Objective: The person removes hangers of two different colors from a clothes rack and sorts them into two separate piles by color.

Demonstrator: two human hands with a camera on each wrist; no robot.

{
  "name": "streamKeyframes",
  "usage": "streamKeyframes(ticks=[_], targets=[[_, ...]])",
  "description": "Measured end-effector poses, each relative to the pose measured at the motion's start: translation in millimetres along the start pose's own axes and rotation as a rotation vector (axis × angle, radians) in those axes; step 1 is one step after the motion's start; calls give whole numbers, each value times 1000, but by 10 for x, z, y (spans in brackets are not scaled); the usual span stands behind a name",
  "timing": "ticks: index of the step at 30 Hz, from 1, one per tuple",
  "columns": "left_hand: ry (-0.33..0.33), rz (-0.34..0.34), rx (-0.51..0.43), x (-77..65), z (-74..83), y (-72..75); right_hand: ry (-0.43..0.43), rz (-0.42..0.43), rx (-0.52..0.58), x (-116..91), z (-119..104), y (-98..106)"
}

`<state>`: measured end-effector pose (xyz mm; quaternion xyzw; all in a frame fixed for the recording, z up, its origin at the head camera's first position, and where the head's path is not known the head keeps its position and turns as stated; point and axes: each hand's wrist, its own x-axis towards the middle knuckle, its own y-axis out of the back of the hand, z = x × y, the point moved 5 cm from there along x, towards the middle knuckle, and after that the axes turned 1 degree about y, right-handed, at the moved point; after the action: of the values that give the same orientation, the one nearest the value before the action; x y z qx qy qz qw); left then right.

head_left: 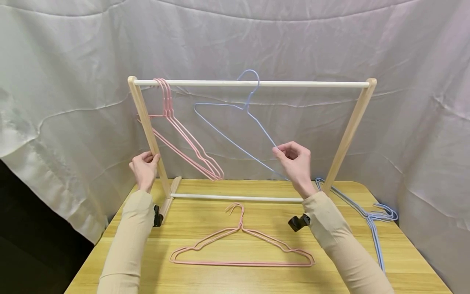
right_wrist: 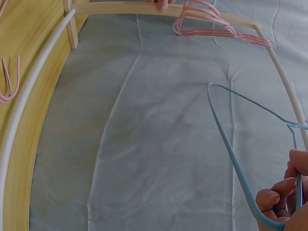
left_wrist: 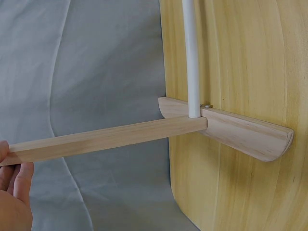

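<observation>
My right hand [head_left: 296, 165] pinches the sloping right shoulder of a thin blue clothes hanger [head_left: 216, 103] between thumb and fingertips. The hanger's hook curves over the white top rail [head_left: 205, 83] of a wooden rack, and its body hangs tilted, lower toward that hand. In the right wrist view the fingers curl around the blue wire [right_wrist: 230, 151] near its end. At the rack's left upright [head_left: 145, 116], my left hand [head_left: 144, 169] holds the wood between thumb and fingers. Several pink hangers [head_left: 169, 98] hang bunched together at the rail's left end.
On the wooden table [head_left: 205, 281], pink hangers [head_left: 240, 263] lie flat in front of the rack. A pile of blue hangers [head_left: 371, 216] lies at the right, past the right upright [head_left: 349, 134]. A white lower bar [head_left: 235, 198] joins the uprights. Grey cloth [head_left: 312, 49] hangs behind.
</observation>
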<state>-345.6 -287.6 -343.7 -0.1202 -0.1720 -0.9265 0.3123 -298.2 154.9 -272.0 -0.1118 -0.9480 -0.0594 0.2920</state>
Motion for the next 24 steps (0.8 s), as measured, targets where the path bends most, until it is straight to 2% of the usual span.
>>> streamKeyframes(ticks=[12, 24], targets=[[1, 2, -1, 7, -3, -8, -2, 13, -11, -87, 65, 128], [-1, 17, 0, -6, 7, 6, -12, 83, 30, -217, 145, 293]])
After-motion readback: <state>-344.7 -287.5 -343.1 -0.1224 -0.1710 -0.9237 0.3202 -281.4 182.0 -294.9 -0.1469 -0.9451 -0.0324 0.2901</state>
